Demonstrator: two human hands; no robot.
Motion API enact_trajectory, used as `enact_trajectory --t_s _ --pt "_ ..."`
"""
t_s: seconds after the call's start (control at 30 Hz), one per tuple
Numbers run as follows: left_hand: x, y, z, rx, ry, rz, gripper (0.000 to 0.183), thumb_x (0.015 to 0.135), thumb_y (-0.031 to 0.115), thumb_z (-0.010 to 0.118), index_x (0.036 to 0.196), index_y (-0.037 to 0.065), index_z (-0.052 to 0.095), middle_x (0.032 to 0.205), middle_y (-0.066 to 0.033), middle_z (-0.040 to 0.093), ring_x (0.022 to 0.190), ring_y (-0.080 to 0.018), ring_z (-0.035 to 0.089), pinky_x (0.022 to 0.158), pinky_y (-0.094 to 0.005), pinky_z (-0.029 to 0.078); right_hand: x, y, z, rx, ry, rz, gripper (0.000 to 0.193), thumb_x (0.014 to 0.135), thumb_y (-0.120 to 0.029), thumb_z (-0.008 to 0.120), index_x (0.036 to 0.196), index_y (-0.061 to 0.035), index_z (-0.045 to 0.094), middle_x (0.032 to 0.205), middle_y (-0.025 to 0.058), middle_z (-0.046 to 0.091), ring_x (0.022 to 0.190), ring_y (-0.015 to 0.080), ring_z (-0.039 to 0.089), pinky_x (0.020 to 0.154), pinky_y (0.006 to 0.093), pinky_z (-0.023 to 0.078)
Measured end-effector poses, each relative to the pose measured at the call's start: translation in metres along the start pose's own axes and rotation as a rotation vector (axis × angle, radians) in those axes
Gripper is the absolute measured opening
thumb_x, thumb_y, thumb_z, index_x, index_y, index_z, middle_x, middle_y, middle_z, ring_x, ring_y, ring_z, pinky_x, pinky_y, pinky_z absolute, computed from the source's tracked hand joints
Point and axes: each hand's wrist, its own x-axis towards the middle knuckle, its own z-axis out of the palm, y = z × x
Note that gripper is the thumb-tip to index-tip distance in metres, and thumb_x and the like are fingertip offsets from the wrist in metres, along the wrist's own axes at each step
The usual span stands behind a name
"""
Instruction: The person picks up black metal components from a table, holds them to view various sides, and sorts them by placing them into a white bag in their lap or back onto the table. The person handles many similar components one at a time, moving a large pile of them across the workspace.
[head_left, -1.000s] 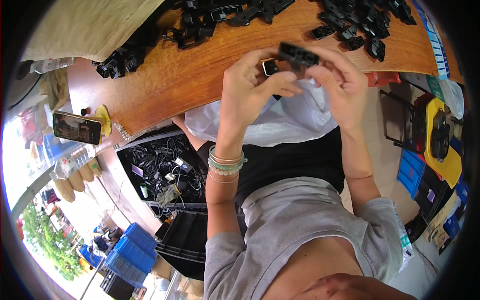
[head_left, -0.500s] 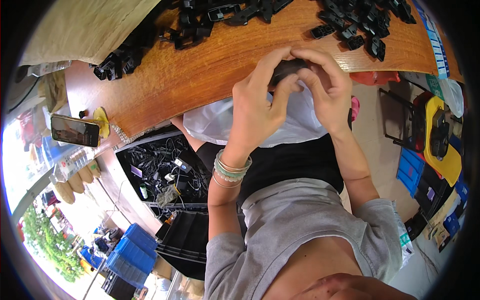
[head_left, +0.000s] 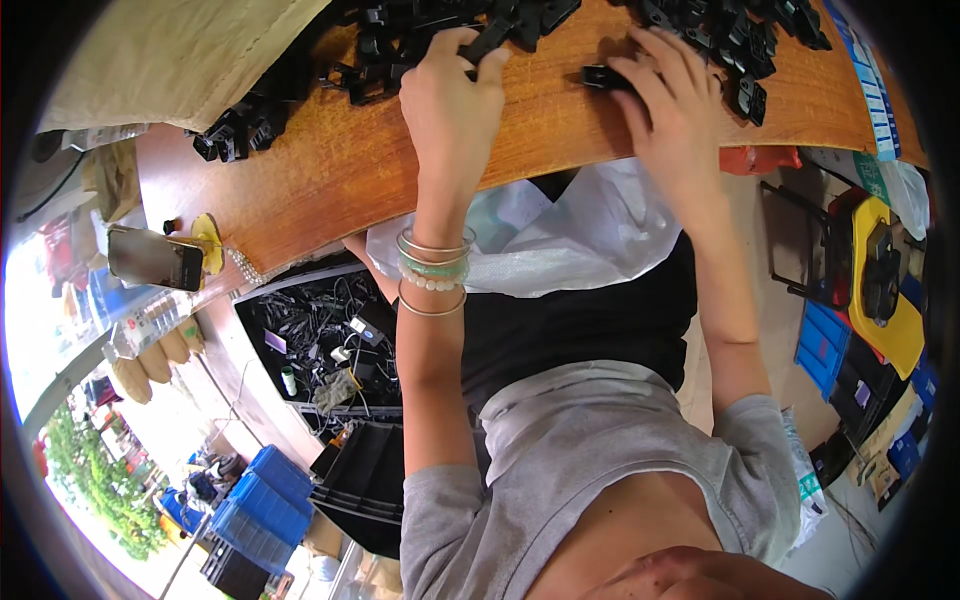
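Observation:
At the pile of black plastic parts (head_left: 400, 25) on the far left side of the table, my left hand (head_left: 455, 110) has its thumb and fingers closed round one elongated black part (head_left: 490, 40). My right hand (head_left: 675, 115) is low over the wooden table, in front of the right-hand pile of black parts (head_left: 750, 40). Between its thumb and forefinger is a small black plastic piece (head_left: 603, 77), whose end sticks out to the left. The other fingers of that hand are curved and partly hide what lies beneath.
A white plastic bag (head_left: 590, 240) lies over my lap under the table edge (head_left: 330, 235). A phone (head_left: 155, 258) stands at the left corner. Below it, a black crate (head_left: 320, 345) holds cables and small items. A yellow stool (head_left: 885, 285) stands at the right.
My hands, which were together around a dark piece near the table's front edge, have separated. The left moved to the far left pile, the right forward and right towards the other pile.

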Motion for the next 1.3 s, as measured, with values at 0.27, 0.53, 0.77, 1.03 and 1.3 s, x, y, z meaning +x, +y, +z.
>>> enact_trajectory --t_s 0.27,0.53,0.77,1.03,1.3 --pt "-0.024 -0.011 -0.006 0.179 -0.01 0.316 0.015 0.074 0.009 0.073 0.085 0.003 0.066 0.08 -0.0096 0.063 0.062 -0.0182 0.056 0.056 -0.0296 0.044 -0.017 -0.021 0.008 0.165 -0.004 0.133 0.028 0.074 -0.007 0.071 0.101 -0.0067 0.063 0.095 0.0065 0.057 0.09 0.0254 0.053 0.074 0.0351 0.04" --pt "-0.017 -0.017 -0.009 0.17 0.036 0.416 0.028 0.07 0.006 0.075 0.096 0.001 0.063 0.093 -0.0117 0.06 0.076 -0.0206 0.056 0.058 -0.0276 0.046 0.0 -0.033 0.0 0.64 0.046 0.338 0.027 0.077 -0.003 0.069 0.104 -0.0023 0.065 0.094 0.009 0.06 0.081 0.0217 0.058 0.072 0.0279 0.046" --pt "-0.029 0.003 -0.02 -0.225 -0.316 0.149 0.03 0.079 0.002 0.068 0.107 -0.004 0.059 0.082 -0.0066 0.066 0.056 -0.007 0.055 0.05 -0.0217 0.043 0.022 -0.031 0.004 0.589 0.048 -0.01 0.028 0.075 -0.002 0.07 0.102 -0.0035 0.066 0.094 0.0076 0.061 0.084 0.023 0.057 0.072 0.0299 0.046" --pt "-0.05 0.019 -0.016 -0.533 -0.187 0.053 0.03 0.081 -0.001 0.064 0.11 -0.005 0.058 0.078 -0.0101 0.065 0.054 -0.0077 0.058 0.043 -0.0163 0.038 0.017 -0.037 -0.005 0.944 -0.121 0.25 0.029 0.078 -0.001 0.067 0.107 -0.0036 0.065 0.085 0.0058 0.056 0.079 0.0162 0.053 0.071 0.0268 0.044" --pt "-0.08 0.027 -0.013 -0.307 -0.066 0.146 0.027 0.08 -0.003 0.065 0.105 -0.004 0.058 0.08 -0.0082 0.065 0.056 -0.0077 0.058 0.05 -0.0191 0.044 -0.006 -0.04 -0.018 1.076 -0.215 0.385 0.026 0.079 -0.002 0.065 0.106 -0.0033 0.065 0.088 0.0051 0.058 0.076 0.012 0.054 0.067 0.0228 0.044"
